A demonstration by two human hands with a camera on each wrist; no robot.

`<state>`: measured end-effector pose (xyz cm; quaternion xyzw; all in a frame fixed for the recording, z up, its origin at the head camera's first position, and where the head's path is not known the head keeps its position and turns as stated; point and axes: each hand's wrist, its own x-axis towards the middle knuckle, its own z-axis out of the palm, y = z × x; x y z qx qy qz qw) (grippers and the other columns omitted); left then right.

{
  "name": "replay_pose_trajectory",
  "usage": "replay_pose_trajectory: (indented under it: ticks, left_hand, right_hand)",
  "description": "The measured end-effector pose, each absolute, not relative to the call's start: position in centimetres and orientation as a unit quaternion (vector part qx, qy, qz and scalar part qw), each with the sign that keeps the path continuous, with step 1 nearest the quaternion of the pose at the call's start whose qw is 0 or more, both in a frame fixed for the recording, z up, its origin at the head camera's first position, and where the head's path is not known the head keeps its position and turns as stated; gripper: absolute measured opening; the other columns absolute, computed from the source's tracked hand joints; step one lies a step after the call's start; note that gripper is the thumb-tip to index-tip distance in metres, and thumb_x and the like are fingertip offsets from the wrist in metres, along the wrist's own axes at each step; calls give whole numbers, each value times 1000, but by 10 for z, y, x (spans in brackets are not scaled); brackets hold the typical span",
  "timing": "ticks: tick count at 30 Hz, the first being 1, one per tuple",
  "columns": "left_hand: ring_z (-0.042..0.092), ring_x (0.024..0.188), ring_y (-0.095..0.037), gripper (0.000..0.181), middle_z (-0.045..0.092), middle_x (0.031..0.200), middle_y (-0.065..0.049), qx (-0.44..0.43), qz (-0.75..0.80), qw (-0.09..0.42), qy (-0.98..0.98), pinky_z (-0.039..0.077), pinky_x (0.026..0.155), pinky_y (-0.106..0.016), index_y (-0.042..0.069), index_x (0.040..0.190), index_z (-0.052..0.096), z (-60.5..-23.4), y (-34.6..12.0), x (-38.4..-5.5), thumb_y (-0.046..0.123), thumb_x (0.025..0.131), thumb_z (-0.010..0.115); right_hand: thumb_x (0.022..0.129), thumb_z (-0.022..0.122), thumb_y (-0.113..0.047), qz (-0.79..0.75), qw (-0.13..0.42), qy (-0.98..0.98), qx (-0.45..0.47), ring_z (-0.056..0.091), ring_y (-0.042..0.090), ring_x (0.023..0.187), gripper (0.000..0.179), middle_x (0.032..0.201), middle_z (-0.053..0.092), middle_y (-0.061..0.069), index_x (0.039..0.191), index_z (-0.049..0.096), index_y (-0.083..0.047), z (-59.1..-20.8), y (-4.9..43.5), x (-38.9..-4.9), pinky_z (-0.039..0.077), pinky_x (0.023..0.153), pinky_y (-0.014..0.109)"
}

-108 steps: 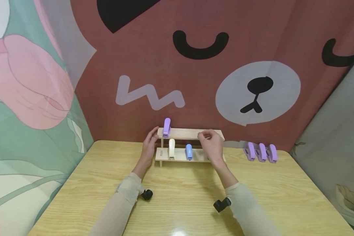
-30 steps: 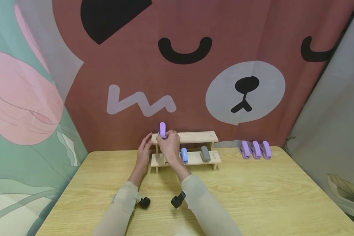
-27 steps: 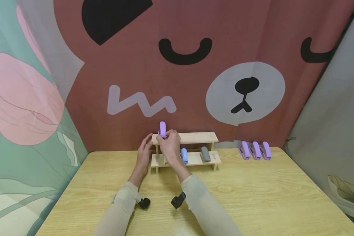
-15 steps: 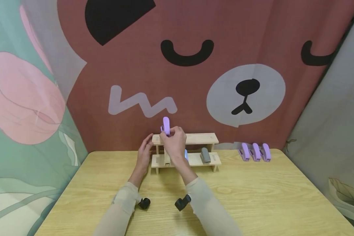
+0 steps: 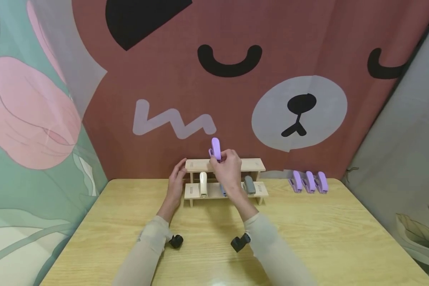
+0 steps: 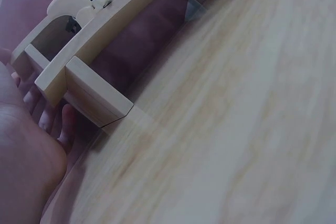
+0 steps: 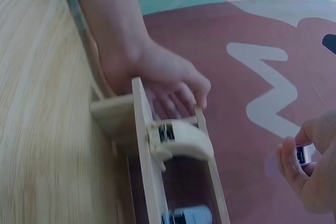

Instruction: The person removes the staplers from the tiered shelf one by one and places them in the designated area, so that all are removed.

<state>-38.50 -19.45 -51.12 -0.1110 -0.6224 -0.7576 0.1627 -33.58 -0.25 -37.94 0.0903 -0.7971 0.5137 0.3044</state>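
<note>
Fingers of R hand (image 5: 230, 171) pinch purple mini stapler (image 5: 216, 148) above wooden rack (image 5: 252, 164). Below them: blue stapler (image 5: 223, 190), cream stapler (image 5: 203, 184), gray stapler (image 5: 249, 185). L hand (image 5: 175, 186), w/ fingers relaxed, is at rack's L end. Far R of R fingers: 3 purple staplers (image 5: 310, 182).

purple stapler (image 5: 216, 148): lifted off upper shelf (image 5: 250, 164) | right hand (image 5: 228, 169): shifted rightward | cream stapler (image 5: 203, 184): in view again

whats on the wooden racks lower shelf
The lower shelf holds a cream stapler, a blue stapler and a gray stapler. In the head view, the right hand hides most of the blue one and the surface just right of it.
</note>
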Motion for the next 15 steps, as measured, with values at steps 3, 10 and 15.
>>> replay_pose_trajectory:
  ticks: [3, 10, 15]
  left_hand:
    - [49, 124, -25, 44, 51, 147, -4, -105, -757, 161, -625, 38, 103, -63, 17, 151, 52, -510, -194, -384, 27, 108, 52]
    - [45, 128, -31, 47, 43, 155, -13, -122, -747, 147, -637, 33, 106, -67, 9, 155, 44, -500, -197, -378, 23, 110, 48]
    - [43, 133, -31, 48, 42, 156, -7, -115, -738, 150, -648, 34, 106, -64, 17, 155, 45, -508, -197, -382, 32, 109, 49]
  right_hand:
    - [84, 72, -10, 514, 297, -800, 87, 62, 19, 66, 13, 87, 58, 10, 88, 66, 2, -380, 7, -334, 54, 53, 29]
    - [88, 73, -8, 510, 278, -811, 67, 65, 18, 56, 17, 90, 58, 14, 93, 64, 5, -380, 29, -331, 54, 48, 29]
    - [88, 74, -11, 480, 283, -828, 60, 64, 18, 61, 19, 91, 58, 14, 94, 64, 4, -383, 49, -330, 54, 50, 30]
